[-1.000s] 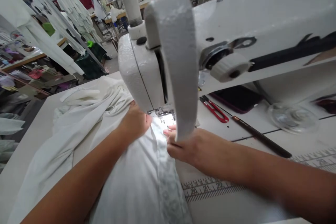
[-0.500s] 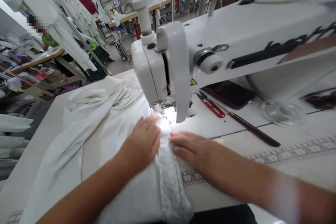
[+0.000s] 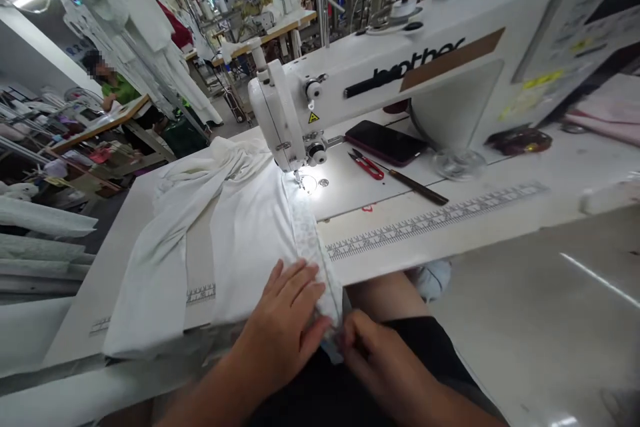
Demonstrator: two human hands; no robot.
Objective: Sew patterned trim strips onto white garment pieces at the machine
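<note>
White cloth [image 3: 255, 233] lies over the sewing table, with a patterned strip [image 3: 307, 233] along its right side running up to the lit needle area [image 3: 300, 180] of a sewing machine [image 3: 273, 117]. My left hand [image 3: 287, 317] rests on the cloth and strip near the table's front edge, fingers stretched out. Just right of it and lower, my right hand [image 3: 373, 353] is closed with thumb and fingers together at the strip's lower end, pinching its edge. The fingertips there are partly blurred.
Right of the needle lie red thread snips [image 3: 367, 165], a dark-handled tool [image 3: 420, 188], a phone [image 3: 385, 141] and a clear round dish [image 3: 459, 163]. A printed ruler [image 3: 430, 220] runs along the table. Hanging white garments [image 3: 150, 33] and a person in green [image 3: 117, 88] are beyond.
Both hands have come back from the needle toward the table's front edge. The right hand has gone from lying flat to pinching the strip. The view has shifted, showing more floor at right.
</note>
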